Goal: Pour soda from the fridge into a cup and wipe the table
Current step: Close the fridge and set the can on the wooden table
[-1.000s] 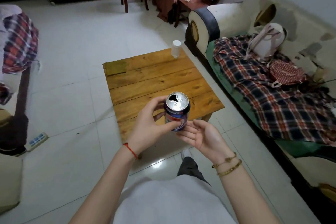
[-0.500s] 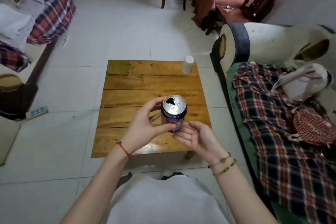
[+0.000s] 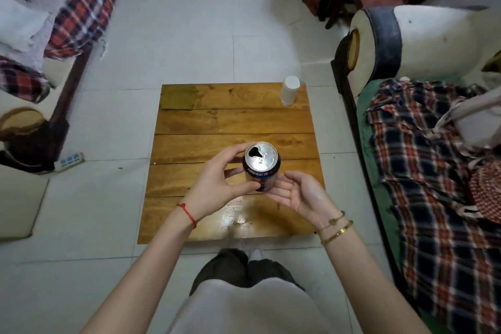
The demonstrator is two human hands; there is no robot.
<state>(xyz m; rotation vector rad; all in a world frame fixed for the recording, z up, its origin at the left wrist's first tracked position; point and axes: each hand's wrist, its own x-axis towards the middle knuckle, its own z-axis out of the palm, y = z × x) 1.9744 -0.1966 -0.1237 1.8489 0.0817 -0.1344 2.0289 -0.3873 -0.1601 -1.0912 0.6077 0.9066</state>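
Note:
An opened dark blue soda can (image 3: pixel 261 168) is held upright above the low wooden table (image 3: pixel 233 122). My left hand (image 3: pixel 217 184) grips the can's side with thumb and fingers curled round it. Just right of the can, my right hand (image 3: pixel 298 192) lies palm up with relaxed fingers near its base. A white cup (image 3: pixel 289 89) stands upside down at the table's far right corner. A shiny wet patch (image 3: pixel 238 214) shows on the table's near edge.
A sofa with a plaid cloth (image 3: pixel 433 171) runs along the table's right side. Another seat with plaid fabric (image 3: pixel 81 8) sits at the far left. A power strip (image 3: pixel 71 160) lies on the tiled floor to the left. Wooden chairs stand beyond the table.
I have stepped up to the table, which now lies straight under my hands. The can stays in my left hand and my right hand stays open beside it.

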